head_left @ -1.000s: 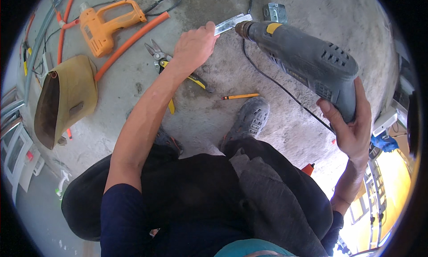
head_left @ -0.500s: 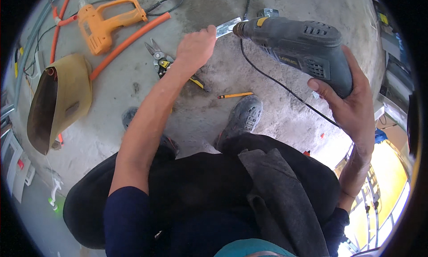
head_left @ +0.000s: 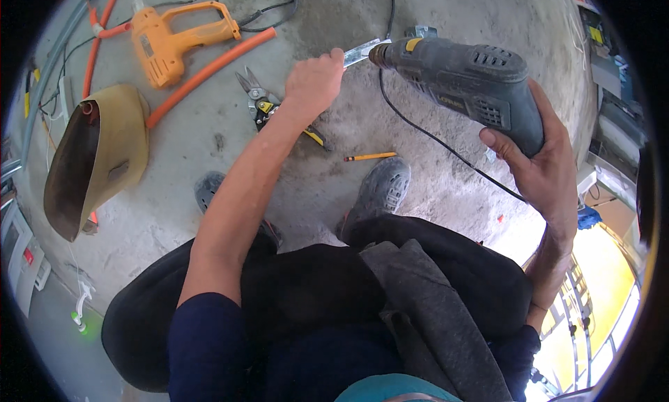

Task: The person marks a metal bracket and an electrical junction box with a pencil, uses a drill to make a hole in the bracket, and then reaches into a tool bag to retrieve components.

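A metal strip (head_left: 360, 53) is being gripped by the left hand (head_left: 313, 83); rightward, a power drill (head_left: 456, 71) by the right hand (head_left: 549, 172).

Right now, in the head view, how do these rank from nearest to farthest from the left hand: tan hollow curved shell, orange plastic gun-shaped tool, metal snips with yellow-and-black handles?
From the left hand:
1. Metal snips with yellow-and-black handles: just below and left.
2. Orange plastic gun-shaped tool: upper left.
3. Tan hollow curved shell: far left, lower down.
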The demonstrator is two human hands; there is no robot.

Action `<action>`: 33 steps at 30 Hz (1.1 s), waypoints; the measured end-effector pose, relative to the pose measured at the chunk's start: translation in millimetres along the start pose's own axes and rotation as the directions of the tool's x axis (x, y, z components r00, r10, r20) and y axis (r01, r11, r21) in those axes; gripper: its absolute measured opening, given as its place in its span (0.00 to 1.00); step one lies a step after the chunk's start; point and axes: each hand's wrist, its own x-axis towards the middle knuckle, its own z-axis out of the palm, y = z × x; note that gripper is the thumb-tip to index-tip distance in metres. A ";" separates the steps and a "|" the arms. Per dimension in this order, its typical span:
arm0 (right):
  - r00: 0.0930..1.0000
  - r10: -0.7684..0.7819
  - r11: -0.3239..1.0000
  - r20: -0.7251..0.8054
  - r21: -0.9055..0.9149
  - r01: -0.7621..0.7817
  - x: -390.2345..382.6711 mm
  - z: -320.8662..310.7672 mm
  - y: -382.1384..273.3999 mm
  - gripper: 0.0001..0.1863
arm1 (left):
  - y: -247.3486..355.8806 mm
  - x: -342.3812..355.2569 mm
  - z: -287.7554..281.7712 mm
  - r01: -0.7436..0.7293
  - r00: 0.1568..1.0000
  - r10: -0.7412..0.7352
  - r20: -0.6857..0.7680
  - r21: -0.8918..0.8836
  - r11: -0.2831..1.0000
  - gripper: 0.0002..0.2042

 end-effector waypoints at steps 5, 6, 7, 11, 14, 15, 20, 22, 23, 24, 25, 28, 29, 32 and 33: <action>0.999 0.039 0.999 0.015 0.016 -0.039 -1.5 -1.4 0.2 0.38 | -1.4 -0.2 0.5 0.014 1.000 -0.014 -0.005 -0.007 1.000 0.13; 0.999 0.034 0.999 0.018 -0.003 -0.034 -1.7 -1.1 1.8 0.38 | -3.2 -1.0 1.3 0.011 1.000 -0.011 -0.009 -0.014 1.000 0.13; 0.999 0.036 0.999 0.016 -0.001 -0.036 -2.3 -1.6 4.9 0.38 | -1.3 0.0 0.6 0.008 1.000 -0.008 -0.008 -0.014 1.000 0.13; 0.998 -0.046 0.997 -0.031 -0.065 0.043 -2.0 -0.3 15.7 0.45 | 1.9 1.8 -1.9 0.012 1.000 -0.012 0.011 -0.006 1.000 0.13; 0.997 -0.069 0.996 -0.024 -0.062 0.068 -1.9 0.2 17.4 0.45 | 2.0 2.0 -2.9 0.017 1.000 -0.017 0.020 -0.006 1.000 0.13; 0.998 -0.065 0.996 -0.015 -0.064 0.064 -1.9 0.1 17.5 0.44 | 2.1 2.1 -3.1 0.018 1.000 -0.018 0.020 -0.008 1.000 0.13; 0.998 -0.064 0.995 -0.009 -0.079 0.063 -0.7 -1.0 15.7 0.45 | 2.1 2.2 -3.4 0.017 0.999 -0.017 0.029 -0.012 1.000 0.13; 0.997 -0.078 0.993 -0.017 -0.091 0.076 0.2 -1.1 14.9 0.45 | 1.8 2.0 -3.5 0.020 0.999 -0.020 0.032 -0.011 1.000 0.13; 0.996 -0.089 0.991 -0.016 -0.098 0.087 0.5 -1.3 14.7 0.45 | 2.1 1.8 -3.8 0.019 0.999 -0.018 0.031 -0.009 1.000 0.13; 0.995 -0.100 0.990 -0.015 -0.105 0.097 0.8 -1.5 14.7 0.45 | 2.4 1.7 -4.0 0.017 0.999 -0.017 0.029 -0.008 1.000 0.13; 0.995 -0.099 0.990 -0.015 -0.105 0.097 0.8 -2.1 14.9 0.45 | 2.1 1.8 -3.6 0.017 0.999 -0.017 0.030 -0.008 1.000 0.13; 0.994 -0.105 0.986 0.002 -0.132 0.104 0.5 -3.5 15.4 0.45 | 1.3 2.1 -2.4 0.013 1.000 -0.013 0.023 -0.017 1.000 0.13; 0.997 -0.078 0.990 0.010 -0.116 0.078 0.4 -3.6 15.1 0.45 | 1.2 2.1 -2.2 0.010 1.000 -0.010 0.020 -0.017 1.000 0.13; 0.998 -0.067 0.992 0.015 -0.110 0.068 1.1 -2.9 15.5 0.45 | 0.7 1.6 -2.2 0.007 1.000 -0.007 0.013 -0.015 1.000 0.13; 0.996 -0.083 0.989 0.012 -0.119 0.084 1.3 -2.6 15.7 0.44 | 0.6 1.4 -2.3 0.006 1.000 -0.006 0.010 -0.013 1.000 0.13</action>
